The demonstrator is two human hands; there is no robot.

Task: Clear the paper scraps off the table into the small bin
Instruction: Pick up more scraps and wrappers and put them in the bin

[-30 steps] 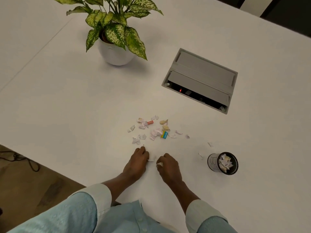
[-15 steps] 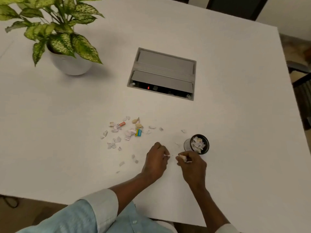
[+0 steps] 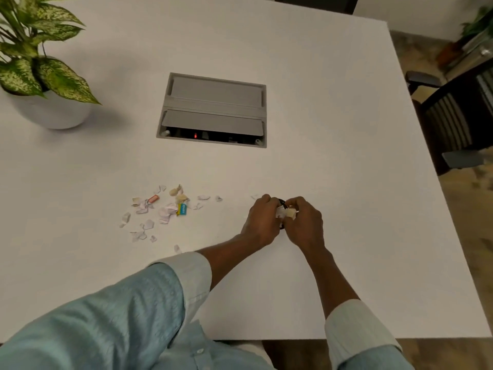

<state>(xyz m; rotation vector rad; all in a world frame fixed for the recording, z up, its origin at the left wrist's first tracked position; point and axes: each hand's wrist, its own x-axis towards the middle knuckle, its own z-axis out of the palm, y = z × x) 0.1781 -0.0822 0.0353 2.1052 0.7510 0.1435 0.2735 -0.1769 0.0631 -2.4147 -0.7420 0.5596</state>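
Both hands [image 3: 262, 220] [image 3: 304, 222] now over the small bin [image 3: 281, 202], hiding it; scraps [image 3: 286, 212] between fingers [image 3: 292, 206]

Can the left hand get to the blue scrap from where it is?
Probably yes. The blue scrap lies in the open on the table, left of the left hand, with only bare tabletop between them. But that hand is busy at the bin.

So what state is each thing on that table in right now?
small bin: mostly hidden between both hands, scraps showing at its top
left hand: closed around the bin
right hand: closed at the bin, scraps at its fingertips
loose scraps: scattered on the table, not yet cleared
cable box: near flap raised, red light on
potted plant: upright
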